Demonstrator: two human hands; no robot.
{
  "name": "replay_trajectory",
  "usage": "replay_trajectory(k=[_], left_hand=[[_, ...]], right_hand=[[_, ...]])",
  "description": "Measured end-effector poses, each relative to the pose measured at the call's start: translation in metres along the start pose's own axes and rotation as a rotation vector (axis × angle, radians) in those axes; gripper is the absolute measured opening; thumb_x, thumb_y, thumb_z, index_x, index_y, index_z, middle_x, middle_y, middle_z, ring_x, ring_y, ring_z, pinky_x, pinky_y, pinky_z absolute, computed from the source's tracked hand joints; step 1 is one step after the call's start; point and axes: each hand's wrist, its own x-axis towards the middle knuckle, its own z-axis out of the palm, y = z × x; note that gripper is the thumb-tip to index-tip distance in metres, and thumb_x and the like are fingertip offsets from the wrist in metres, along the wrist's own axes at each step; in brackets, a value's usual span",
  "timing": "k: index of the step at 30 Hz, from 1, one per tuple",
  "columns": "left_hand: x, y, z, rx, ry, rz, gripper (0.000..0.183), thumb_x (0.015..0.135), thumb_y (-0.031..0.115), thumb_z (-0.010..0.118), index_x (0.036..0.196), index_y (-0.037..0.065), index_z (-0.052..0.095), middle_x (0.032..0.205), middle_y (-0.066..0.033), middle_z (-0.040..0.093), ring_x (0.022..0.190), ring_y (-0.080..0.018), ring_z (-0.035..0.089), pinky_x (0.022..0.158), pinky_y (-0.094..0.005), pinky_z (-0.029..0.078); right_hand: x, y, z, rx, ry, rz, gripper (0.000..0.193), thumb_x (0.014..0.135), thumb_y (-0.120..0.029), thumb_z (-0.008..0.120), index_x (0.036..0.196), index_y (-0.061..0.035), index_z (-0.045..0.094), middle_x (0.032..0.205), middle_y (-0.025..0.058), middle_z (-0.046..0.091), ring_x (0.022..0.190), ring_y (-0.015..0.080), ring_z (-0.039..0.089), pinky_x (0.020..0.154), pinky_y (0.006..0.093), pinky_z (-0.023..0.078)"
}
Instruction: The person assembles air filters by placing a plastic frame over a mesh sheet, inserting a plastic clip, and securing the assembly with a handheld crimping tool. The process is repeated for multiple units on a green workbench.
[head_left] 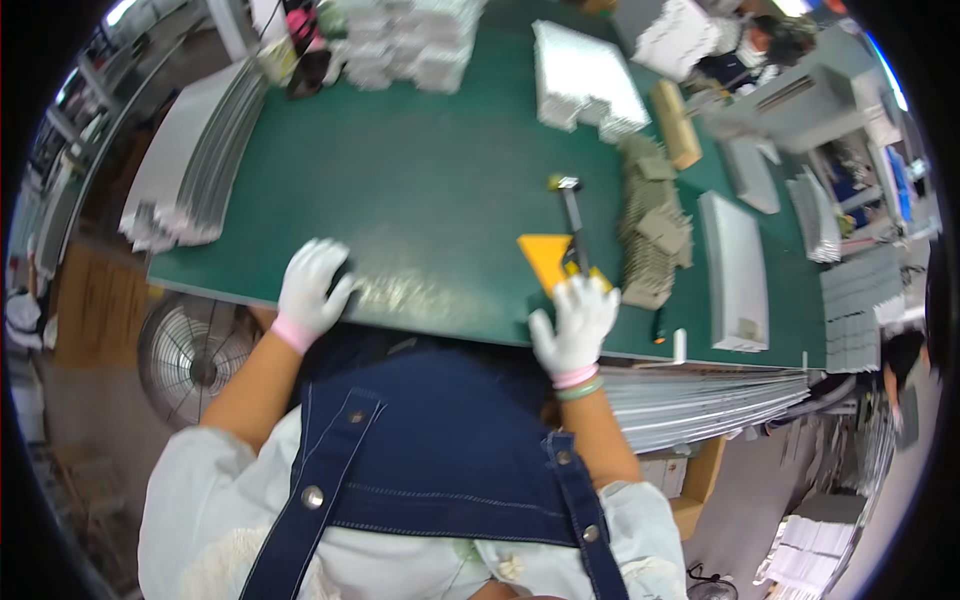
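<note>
Hammer: slim, long axis running away, metal head far end.
Wedge: yellow, flat, triangular.
Right hand: gloved, open, touching wedge.
Left hand: gloved, open, flat on green surface.

At one o'clock from my hands, a long white flat box lies on the green table, with a small pale label at its near end. A smaller white box sits beyond it, toward two o'clock. At twelve o'clock, stacks of white wrapped bundles stand at the far edge. Low at four o'clock, a brown cardboard carton stands under the table. I see no screens or signs clearly.
</note>
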Motion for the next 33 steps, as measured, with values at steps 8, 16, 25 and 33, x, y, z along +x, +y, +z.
replay_trajectory(k=[8, 16, 25, 33], left_hand=[[-0.001, -0.003, -0.019, 0.006, 0.046, 0.047, 0.031, 0.076, 0.014, 0.067, 0.101, -0.002, 0.059, 0.097, -0.0186, 0.063, 0.092, -0.0384, 0.059, 0.085, -0.0468, 0.046], [-0.009, -0.020, -0.017, -0.106, 0.009, 0.002, 0.031, 0.072, 0.022, 0.066, 0.094, 0.001, 0.057, 0.086, -0.0175, 0.056, 0.084, -0.0384, 0.055, 0.078, -0.0471, 0.046], [-0.023, -0.019, -0.019, -0.055, 0.074, -0.026, 0.027, 0.080, 0.029, 0.066, 0.082, 0.005, 0.055, 0.078, -0.0140, 0.053, 0.080, -0.0350, 0.053, 0.074, -0.0446, 0.045], [0.052, -0.075, -0.204, 0.602, 0.111, -0.060, 0.011, 0.070, 0.022, 0.064, 0.073, 0.012, 0.059, 0.074, -0.0088, 0.055, 0.074, -0.0288, 0.055, 0.068, -0.0414, 0.045]], right_hand=[[-0.001, -0.016, 0.033, 0.031, 0.225, -0.061, 0.047, 0.082, -0.035, 0.067, 0.118, -0.0065, 0.058, 0.121, 0.0177, 0.057, 0.118, 0.0420, 0.049, 0.101, 0.0625, 0.031], [-0.003, -0.018, 0.037, 0.039, 0.191, -0.149, 0.045, 0.096, -0.041, 0.054, 0.119, -0.0032, 0.060, 0.121, 0.0193, 0.059, 0.119, 0.0420, 0.051, 0.104, 0.0594, 0.030], [-0.012, -0.018, 0.040, -0.048, 0.234, -0.189, 0.040, 0.095, -0.030, 0.055, 0.121, 0.0009, 0.059, 0.125, 0.0188, 0.060, 0.124, 0.0435, 0.051, 0.109, 0.0582, 0.029], [-0.022, -0.010, 0.045, -0.079, 0.308, -0.177, 0.035, 0.098, -0.023, 0.051, 0.119, 0.0037, 0.060, 0.122, 0.0195, 0.062, 0.121, 0.0425, 0.054, 0.107, 0.0565, 0.036]])
